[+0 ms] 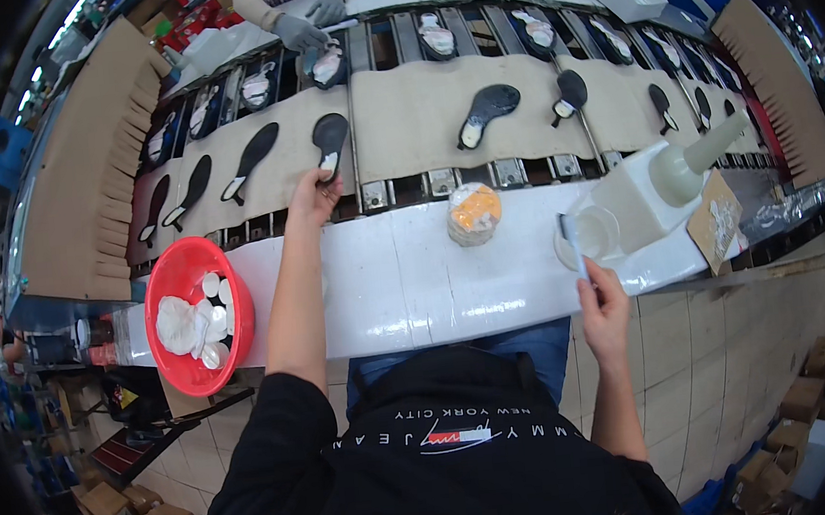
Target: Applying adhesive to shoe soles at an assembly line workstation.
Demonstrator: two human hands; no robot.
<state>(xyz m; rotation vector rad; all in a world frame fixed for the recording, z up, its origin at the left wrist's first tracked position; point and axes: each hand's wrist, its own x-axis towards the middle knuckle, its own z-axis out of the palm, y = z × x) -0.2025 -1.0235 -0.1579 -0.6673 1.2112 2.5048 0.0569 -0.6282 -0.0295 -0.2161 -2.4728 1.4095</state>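
My left hand (314,199) reaches to the belt and pinches the heel end of a black shoe sole (330,135). The sole lies on the cream conveyor belt (400,111), its pale heel patch by my fingers. My right hand (603,307) is closed around a slim light-blue brush (579,255). The brush's head is over the near rim of a small translucent dish (599,233); whether it touches liquid I cannot tell. Beside the dish, a white plastic dispenser bottle (623,195) lies with its long spout pointing far right. More soles, including one black sole (488,113), rest along the belt.
A red basin (248,316) with white cloth and round white pieces stands at the left. A round tub with an orange top (474,213) sits mid-table. Across the belt, a co-worker's gloved hand (300,34) touches a shoe on the far rack. Bristled cardboard panels flank the belt.
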